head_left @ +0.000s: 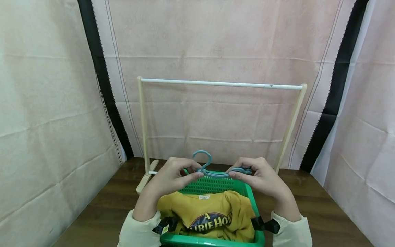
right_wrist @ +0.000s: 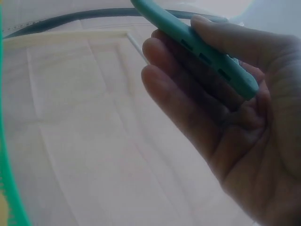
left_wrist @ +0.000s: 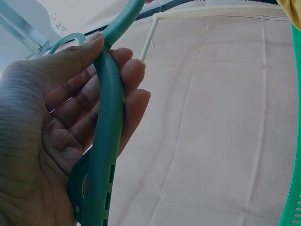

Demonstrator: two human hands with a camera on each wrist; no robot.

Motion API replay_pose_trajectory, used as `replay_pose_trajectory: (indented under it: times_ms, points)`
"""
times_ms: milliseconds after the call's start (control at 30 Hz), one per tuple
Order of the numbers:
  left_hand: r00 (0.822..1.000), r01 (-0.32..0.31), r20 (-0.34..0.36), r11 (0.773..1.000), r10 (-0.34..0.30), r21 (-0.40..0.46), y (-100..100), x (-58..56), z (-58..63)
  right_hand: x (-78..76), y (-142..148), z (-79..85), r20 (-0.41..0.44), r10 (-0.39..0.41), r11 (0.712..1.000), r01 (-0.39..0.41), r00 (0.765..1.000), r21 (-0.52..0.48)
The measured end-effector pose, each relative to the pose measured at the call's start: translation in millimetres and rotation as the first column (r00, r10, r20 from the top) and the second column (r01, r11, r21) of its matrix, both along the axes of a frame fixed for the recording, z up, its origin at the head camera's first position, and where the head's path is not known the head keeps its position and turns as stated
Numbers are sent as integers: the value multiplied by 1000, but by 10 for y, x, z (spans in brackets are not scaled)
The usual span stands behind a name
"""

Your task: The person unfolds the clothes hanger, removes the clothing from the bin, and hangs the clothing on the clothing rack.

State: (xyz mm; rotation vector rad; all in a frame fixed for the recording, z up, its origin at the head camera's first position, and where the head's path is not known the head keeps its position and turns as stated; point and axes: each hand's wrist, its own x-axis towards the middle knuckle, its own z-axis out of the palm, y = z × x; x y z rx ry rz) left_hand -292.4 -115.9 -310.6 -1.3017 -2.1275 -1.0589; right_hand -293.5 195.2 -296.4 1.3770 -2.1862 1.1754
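Both hands hold a blue-green plastic clothes hanger (head_left: 216, 174) level above the basket, its hook (head_left: 207, 155) curving up beside the left hand. My left hand (head_left: 182, 174) pinches the hanger near the base of the hook; in the left wrist view a hanger arm (left_wrist: 109, 108) with small slots runs down across the palm. Toward the other end, my right hand (head_left: 257, 175) pinches the hanger between thumb and fingers, and its slotted, rounded tip (right_wrist: 244, 84) lies over the palm. Below the hands, a yellow garment (head_left: 213, 206) with dark lettering lies bunched in a green basket (head_left: 251, 197).
Behind the basket stands a cream rack with a white horizontal rail (head_left: 220, 83), its left foot (head_left: 147, 176) on the brown wooden table (head_left: 108, 206). Pale cloth curtains (head_left: 200, 41) with black strips close in the back and both sides.
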Motion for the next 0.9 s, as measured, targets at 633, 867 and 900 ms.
replay_pose_trajectory:
  times_ms: [633,867,900]
  points:
    - [1000,8,-14,999,-7,43,27,32,51,-7,-44,11,30,18,997,-20,999,69]
    - [1000,25,-5,998,-25,61,38,42,41,-14,-54,-31,14,30,997,-31,999,65]
    - [1000,30,-6,998,-30,64,40,42,40,-13,-55,-33,6,27,997,-28,1000,68]
